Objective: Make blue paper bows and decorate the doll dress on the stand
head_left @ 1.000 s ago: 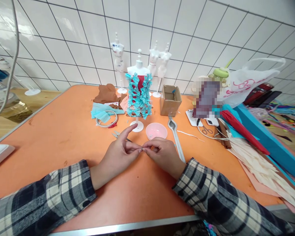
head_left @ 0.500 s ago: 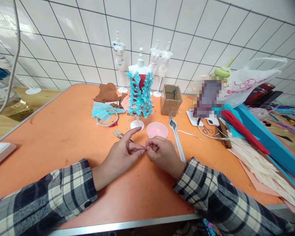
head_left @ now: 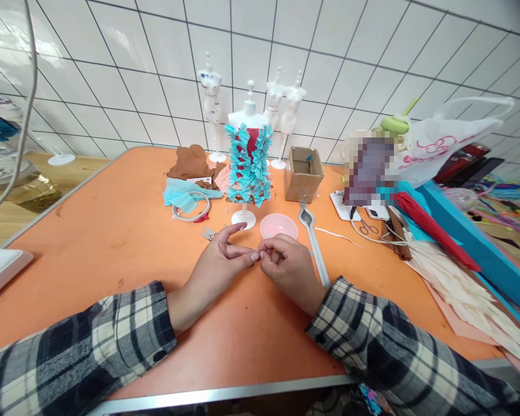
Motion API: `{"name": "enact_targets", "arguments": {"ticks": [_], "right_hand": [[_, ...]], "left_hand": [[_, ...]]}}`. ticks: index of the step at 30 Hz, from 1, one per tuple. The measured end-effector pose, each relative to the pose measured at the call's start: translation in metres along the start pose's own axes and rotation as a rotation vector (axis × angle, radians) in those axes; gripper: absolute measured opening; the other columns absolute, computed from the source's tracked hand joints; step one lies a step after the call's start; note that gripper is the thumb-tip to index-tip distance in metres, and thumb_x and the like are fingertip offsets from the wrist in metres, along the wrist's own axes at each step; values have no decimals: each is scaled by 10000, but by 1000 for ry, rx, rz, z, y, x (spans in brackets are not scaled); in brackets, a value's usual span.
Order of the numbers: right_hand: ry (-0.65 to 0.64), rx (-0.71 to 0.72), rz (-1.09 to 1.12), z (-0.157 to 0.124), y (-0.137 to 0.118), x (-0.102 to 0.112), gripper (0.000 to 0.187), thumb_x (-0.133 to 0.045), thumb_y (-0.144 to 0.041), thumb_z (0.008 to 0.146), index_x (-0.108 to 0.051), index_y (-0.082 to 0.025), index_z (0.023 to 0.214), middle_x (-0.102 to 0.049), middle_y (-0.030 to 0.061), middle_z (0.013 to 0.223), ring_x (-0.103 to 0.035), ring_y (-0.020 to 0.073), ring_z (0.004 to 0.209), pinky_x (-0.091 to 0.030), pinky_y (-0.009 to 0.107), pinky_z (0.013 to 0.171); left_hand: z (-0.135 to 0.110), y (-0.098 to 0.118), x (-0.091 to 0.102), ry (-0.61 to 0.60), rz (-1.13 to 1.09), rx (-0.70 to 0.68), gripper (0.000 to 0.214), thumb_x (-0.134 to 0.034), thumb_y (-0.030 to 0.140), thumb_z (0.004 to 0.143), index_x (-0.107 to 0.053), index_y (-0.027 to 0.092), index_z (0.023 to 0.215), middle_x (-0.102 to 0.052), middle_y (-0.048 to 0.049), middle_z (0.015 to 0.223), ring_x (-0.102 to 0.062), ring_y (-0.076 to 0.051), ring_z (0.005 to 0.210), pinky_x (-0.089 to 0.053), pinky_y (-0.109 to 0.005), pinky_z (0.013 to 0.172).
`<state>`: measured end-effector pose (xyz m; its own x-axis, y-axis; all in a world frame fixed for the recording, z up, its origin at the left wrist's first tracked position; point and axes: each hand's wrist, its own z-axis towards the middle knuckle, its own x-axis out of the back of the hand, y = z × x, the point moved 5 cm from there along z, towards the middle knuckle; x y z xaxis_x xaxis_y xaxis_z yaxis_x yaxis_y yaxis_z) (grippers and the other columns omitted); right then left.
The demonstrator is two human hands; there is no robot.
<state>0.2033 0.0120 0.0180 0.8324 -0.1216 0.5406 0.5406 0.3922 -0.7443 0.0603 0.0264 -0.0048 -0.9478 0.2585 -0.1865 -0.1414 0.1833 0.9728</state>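
Curling slightly more than 1 s ago, R hand is pinching closed just by L hand, also pinching; fine work's continuing. Can't tell if fingers are holding anything.

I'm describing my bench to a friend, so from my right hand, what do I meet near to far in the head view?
Your right hand, pink bowl, cardboard box, rear white dress forms, tiled wall.

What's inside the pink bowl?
A few tiny pale bits show inside the pink bowl; they're too small to name. The right hand hides part of its near edge, so anything behind it can't be seen.
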Motion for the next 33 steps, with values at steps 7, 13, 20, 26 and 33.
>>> {"name": "enact_targets", "arguments": {"ticks": [7, 13, 20, 26, 33], "right_hand": [[1, -15, 25, -1, 2, 0, 89, -579, -146, 757, -655, -193, 768, -585, -11, 732, -467, 91, 547, -403, 215, 552], [8, -26, 23, -1, 1, 0, 88, -585, -139, 749, -653, -193, 762, -598, -7, 742, -466, 88, 537, -400, 214, 539], [-38, -57, 65, 1, 7, 2, 85, -603, -177, 798, -682, -190, 826, -629, -1, 760, -479, 89, 542, -406, 220, 544], [-59, -36, 35, 2, 5, 3, 81, -593, -137, 761, -654, -186, 783, -605, -9, 728, -467, 84, 531, -390, 209, 525], [-26, -23, 29, 1, 1, 1, 57, -585, -132, 730, -616, -179, 734, -564, -23, 700, -454, 75, 518, -374, 200, 513]], "left_hand": [[1, -1, 0, 36, -14, -16, 648, -797, 275, 685, -432, 205, 1216, -748, 12, 737, -703, -157, 727, -499, -268, 761], [1, 2, 0, 57, 74, -35, 597, -759, 234, 701, -435, 201, 1202, -727, 27, 703, -696, -149, 695, -495, -262, 730], [-1, 3, 3, 29, 50, -16, 634, -781, 288, 714, -427, 210, 1234, -764, -11, 772, -718, -180, 770, -508, -292, 778], [0, 1, 2, 14, 77, -7, 602, -775, 305, 714, -451, 200, 1210, -761, -6, 735, -718, -177, 732, -514, -272, 730], [2, 4, -1, 36, 105, -27, 623, -769, 224, 698, -431, 188, 1220, -744, 24, 685, -695, -130, 675, -491, -229, 715]]}}
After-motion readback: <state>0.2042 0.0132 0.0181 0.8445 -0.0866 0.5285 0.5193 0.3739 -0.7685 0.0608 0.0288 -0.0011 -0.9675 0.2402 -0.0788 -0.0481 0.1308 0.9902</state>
